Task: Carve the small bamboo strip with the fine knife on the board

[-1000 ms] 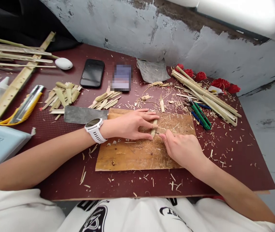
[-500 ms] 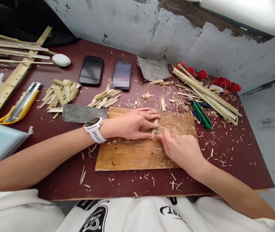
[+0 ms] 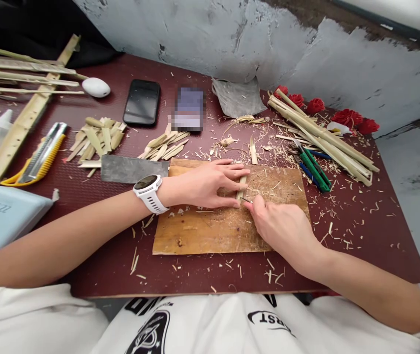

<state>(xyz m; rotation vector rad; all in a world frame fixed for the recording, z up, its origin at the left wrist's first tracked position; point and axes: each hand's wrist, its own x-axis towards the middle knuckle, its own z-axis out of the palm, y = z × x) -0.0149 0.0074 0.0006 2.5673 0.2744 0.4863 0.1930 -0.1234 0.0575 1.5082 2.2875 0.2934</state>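
Observation:
My left hand (image 3: 213, 186), with a white watch on its wrist, lies flat with fingers spread on a wooden board (image 3: 195, 238). Its fingers press a short, pale bamboo strip (image 3: 242, 188) against the board. My right hand (image 3: 282, 223) is closed around a slim carving tool (image 3: 246, 200). Only the tool's thin dark tip shows, at the strip's near end beside my left thumb; its handle is hidden in the hand. Fine shavings are scattered over the board.
Left of the board lie a broad-bladed knife (image 3: 132, 168), cut bamboo pieces (image 3: 97, 140), a yellow utility knife (image 3: 38, 157) and a light-blue box (image 3: 9, 219). Behind are two phones (image 3: 141, 102). Bamboo sticks (image 3: 322, 137) and a green cutter (image 3: 314, 169) lie right.
The camera view has shifted slightly, so the scene sits a little further right and higher. Both hands keep nearly the same pose, and a bit more of the tool's tip shows.

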